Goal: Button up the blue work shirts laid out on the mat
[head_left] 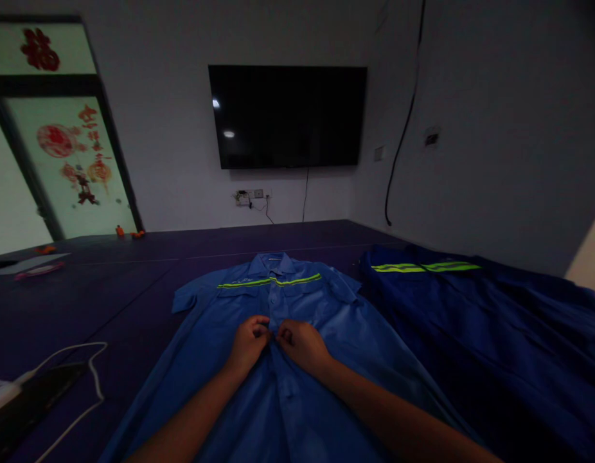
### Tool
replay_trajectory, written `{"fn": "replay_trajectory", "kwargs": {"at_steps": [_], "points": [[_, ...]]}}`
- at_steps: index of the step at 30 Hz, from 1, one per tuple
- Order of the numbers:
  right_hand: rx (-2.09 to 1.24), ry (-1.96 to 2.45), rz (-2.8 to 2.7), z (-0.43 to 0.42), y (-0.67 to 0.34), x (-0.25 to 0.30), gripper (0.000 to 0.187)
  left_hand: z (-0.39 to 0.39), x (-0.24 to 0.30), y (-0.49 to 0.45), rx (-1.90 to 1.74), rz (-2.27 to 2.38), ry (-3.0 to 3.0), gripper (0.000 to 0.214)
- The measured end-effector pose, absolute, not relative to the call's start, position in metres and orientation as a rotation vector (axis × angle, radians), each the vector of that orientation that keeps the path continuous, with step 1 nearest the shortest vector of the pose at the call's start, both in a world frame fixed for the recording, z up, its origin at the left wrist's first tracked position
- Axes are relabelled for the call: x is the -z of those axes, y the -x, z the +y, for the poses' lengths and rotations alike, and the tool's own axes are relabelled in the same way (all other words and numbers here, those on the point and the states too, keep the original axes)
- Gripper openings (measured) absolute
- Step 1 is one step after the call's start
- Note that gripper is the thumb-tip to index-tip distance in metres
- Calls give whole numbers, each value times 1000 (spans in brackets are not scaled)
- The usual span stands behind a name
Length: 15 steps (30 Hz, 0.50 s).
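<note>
A blue short-sleeved work shirt (pixel 321 334) lies spread flat, its collar pointing away from me. A yellow-green reflective stripe crosses its chest. My left hand (pixel 250 339) pinches the shirt's front placket from the left, below the stripe. Facing it, my right hand (pixel 300 341) pinches the same placket from the right, the fingertips of both hands almost meeting. Whatever small piece sits between the fingertips, a button or the cloth edge, is hidden. Further down the placket a button (pixel 290 397) shows.
A darker blue garment (pixel 452 315) with a reflective stripe lies at right. At left are a white cable (pixel 96 373) and a white plug block (pixel 3 393) on a dark object. Small orange items (pixel 137 235) lie by the door. A television (pixel 288 117) hangs on the far wall.
</note>
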State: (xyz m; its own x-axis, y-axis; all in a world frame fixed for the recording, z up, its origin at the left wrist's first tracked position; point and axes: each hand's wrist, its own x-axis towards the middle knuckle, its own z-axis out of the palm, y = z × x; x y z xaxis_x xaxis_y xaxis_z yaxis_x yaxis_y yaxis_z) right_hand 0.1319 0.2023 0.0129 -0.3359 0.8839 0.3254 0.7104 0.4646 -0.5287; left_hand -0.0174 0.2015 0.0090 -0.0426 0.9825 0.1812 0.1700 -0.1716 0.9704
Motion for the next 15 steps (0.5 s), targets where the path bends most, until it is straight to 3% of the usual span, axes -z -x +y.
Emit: {"fn": "replay_trajectory", "kwargs": {"at_steps": [15], "points": [[-356, 1400, -2132, 197, -131, -19, 19, 200, -11, 17, -1291, 1244, -1427, 34]]}}
